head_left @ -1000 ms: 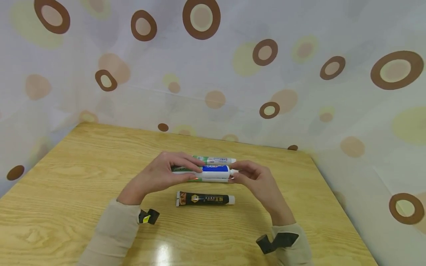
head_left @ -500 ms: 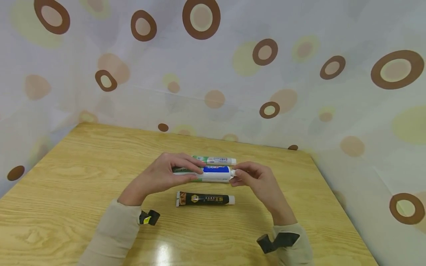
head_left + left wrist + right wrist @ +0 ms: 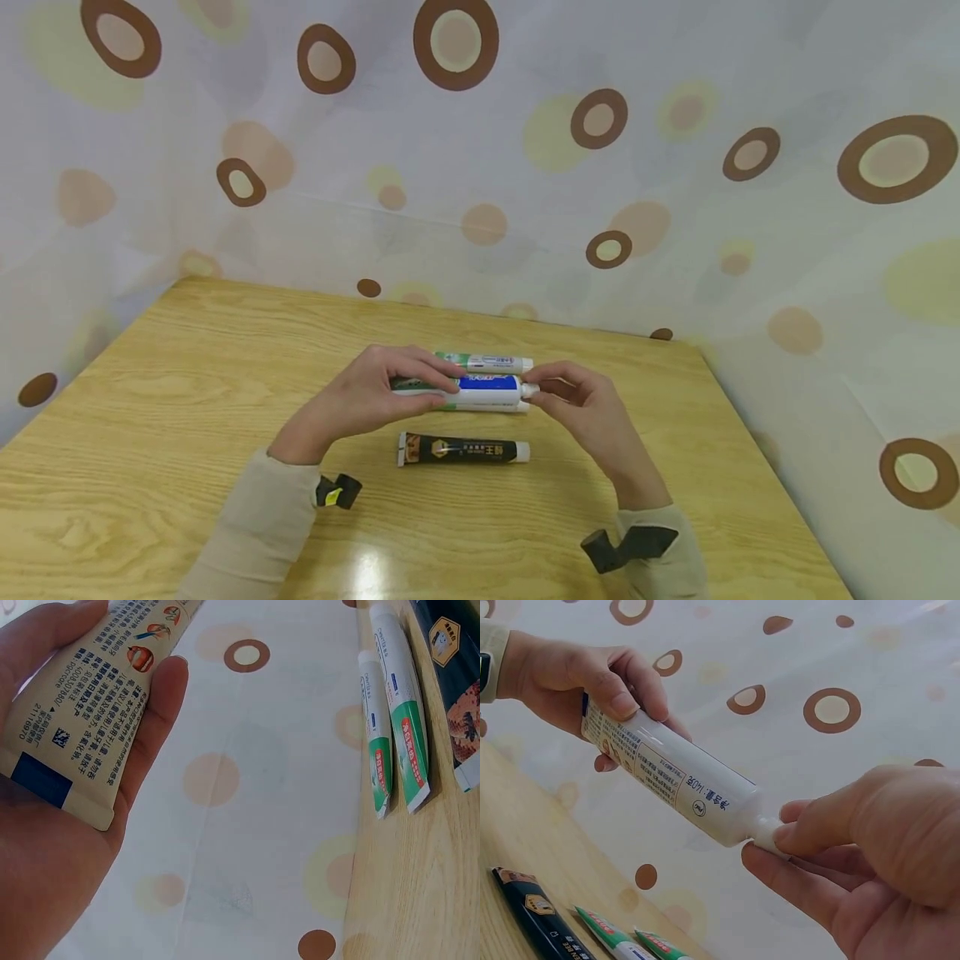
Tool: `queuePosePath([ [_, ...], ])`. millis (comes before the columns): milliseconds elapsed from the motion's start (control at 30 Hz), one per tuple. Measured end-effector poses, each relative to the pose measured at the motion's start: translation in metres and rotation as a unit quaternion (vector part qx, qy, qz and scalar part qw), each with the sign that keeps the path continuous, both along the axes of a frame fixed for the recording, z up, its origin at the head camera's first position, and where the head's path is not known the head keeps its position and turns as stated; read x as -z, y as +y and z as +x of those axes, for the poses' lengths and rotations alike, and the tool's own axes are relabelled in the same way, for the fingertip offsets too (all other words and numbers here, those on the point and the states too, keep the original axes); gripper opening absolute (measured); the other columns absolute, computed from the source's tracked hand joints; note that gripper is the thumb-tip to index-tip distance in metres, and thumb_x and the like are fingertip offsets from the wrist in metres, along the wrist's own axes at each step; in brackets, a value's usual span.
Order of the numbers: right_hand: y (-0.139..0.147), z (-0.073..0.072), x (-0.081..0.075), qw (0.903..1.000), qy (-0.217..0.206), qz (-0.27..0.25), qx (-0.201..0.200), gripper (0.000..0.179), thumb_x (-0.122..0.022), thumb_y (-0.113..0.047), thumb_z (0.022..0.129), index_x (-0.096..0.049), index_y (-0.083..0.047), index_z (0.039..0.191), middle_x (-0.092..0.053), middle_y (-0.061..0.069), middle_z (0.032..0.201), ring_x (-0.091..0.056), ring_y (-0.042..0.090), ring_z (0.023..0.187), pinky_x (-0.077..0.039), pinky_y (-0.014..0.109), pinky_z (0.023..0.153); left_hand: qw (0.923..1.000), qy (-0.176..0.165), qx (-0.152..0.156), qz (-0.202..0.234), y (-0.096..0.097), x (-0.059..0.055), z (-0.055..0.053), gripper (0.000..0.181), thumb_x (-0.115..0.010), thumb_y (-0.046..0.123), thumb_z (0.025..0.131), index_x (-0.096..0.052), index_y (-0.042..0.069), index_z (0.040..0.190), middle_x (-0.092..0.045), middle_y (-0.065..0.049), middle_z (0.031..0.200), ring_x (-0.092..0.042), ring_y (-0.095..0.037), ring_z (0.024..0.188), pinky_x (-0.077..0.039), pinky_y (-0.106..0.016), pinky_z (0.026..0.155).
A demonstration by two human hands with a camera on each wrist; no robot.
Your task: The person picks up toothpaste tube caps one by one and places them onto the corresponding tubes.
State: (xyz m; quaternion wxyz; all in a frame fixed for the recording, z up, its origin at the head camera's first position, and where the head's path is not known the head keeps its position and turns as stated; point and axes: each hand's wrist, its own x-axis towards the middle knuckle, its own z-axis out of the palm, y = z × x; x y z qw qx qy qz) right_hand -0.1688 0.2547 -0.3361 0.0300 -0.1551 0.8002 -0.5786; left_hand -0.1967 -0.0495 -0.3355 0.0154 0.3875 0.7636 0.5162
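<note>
My left hand (image 3: 360,390) grips a white and blue toothpaste tube (image 3: 487,392), fingers on its far side and thumb on its near side. In the right wrist view the tube (image 3: 682,776) is held up in the air, sloping toward my right hand (image 3: 862,855). Thumb and forefinger of that hand pinch the small white cap (image 3: 768,835) at the tube's end. Printed text and small pictures cover the tube's back (image 3: 97,697) in the left wrist view. Part of the tube is hidden behind my left fingers.
Nearer to me on the wooden table (image 3: 225,350) lies a black toothpaste tube (image 3: 461,449). Two green and white tubes, one farther back (image 3: 498,363) and one partly hidden under the held tube (image 3: 487,407), lie beyond it. A patterned cloth (image 3: 480,167) hangs behind the table.
My right fingers have shifted around the cap, turning and then resettling on it. The left hand and the held tube have hardly moved. The tubes on the table lie as before.
</note>
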Motion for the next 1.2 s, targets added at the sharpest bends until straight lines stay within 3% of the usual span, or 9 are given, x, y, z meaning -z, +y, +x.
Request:
queuePosePath([
  [167,0.0001,-0.0001,-0.0006,0.9996,-0.01,-0.026,-0.002,0.022,-0.062,-0.011,0.097,-0.065,0.0,0.116,-0.059,0.021,0.128,-0.069,0.018,0.105,-0.056,0.029,0.09,1.0,0.001,0.001,0.002,0.0008,-0.0011,0.0001,0.019,-0.075,0.012,0.088,-0.079,0.021,0.104,-0.071,0.004,0.121,-0.063,-0.018,0.119,-0.055,-0.029,0.091],
  [433,0.0002,-0.0023,0.0012,0.9983,-0.038,-0.045,-0.001,0.029,-0.06,-0.017,0.1,-0.064,0.005,0.118,-0.065,0.023,0.113,-0.073,0.02,0.093,-0.059,0.036,0.084,1.0,0.0,0.004,0.0,0.0002,-0.0017,0.0017,0.019,-0.075,0.012,0.089,-0.079,0.021,0.105,-0.071,0.004,0.122,-0.063,-0.017,0.12,-0.054,-0.029,0.092],
  [667,0.0029,-0.0026,0.0009,0.9998,0.02,0.001,-0.006,0.03,-0.063,-0.016,0.098,-0.062,-0.005,0.125,-0.065,0.015,0.125,-0.065,0.014,0.112,-0.054,0.025,0.093,1.0,0.003,0.004,-0.001,0.0013,-0.0015,0.0013,0.02,-0.075,0.011,0.089,-0.079,0.021,0.105,-0.071,0.004,0.122,-0.062,-0.018,0.121,-0.054,-0.03,0.093],
  [767,0.0038,-0.002,0.0016,0.9995,0.029,-0.004,-0.014,0.028,-0.065,-0.009,0.096,-0.062,-0.006,0.124,-0.064,0.017,0.126,-0.063,0.014,0.116,-0.053,0.023,0.094,1.0,0.007,0.005,-0.005,0.0019,-0.0006,0.001,0.02,-0.075,0.012,0.089,-0.079,0.023,0.105,-0.071,0.005,0.122,-0.062,-0.017,0.121,-0.054,-0.029,0.094],
  [900,0.004,-0.0017,0.0022,0.9996,0.026,-0.012,-0.009,0.026,-0.065,-0.005,0.095,-0.063,-0.005,0.121,-0.062,0.022,0.126,-0.063,0.013,0.114,-0.054,0.023,0.092,1.0,0.006,0.005,-0.004,0.0022,-0.0002,0.0011,0.02,-0.075,0.013,0.089,-0.079,0.023,0.105,-0.071,0.005,0.122,-0.062,-0.017,0.121,-0.054,-0.029,0.092],
  [1033,0.0026,-0.0028,0.0014,0.9995,0.03,0.005,0.008,0.021,-0.066,-0.012,0.096,-0.067,-0.008,0.116,-0.066,0.016,0.122,-0.066,0.014,0.106,-0.055,0.024,0.089,1.0,-0.001,0.004,0.006,0.0014,-0.001,0.002,0.019,-0.075,0.013,0.089,-0.079,0.022,0.105,-0.07,0.004,0.123,-0.062,-0.017,0.12,-0.055,-0.03,0.09],
  [1200,0.0024,-0.0026,0.001,0.9998,0.01,-0.012,0.012,0.02,-0.064,-0.014,0.097,-0.068,-0.001,0.112,-0.067,0.014,0.112,-0.07,0.018,0.095,-0.057,0.029,0.088,1.0,-0.003,0.005,0.005,0.0013,-0.0014,0.0017,0.019,-0.075,0.013,0.089,-0.079,0.022,0.105,-0.07,0.005,0.123,-0.062,-0.017,0.121,-0.055,-0.029,0.091],
])
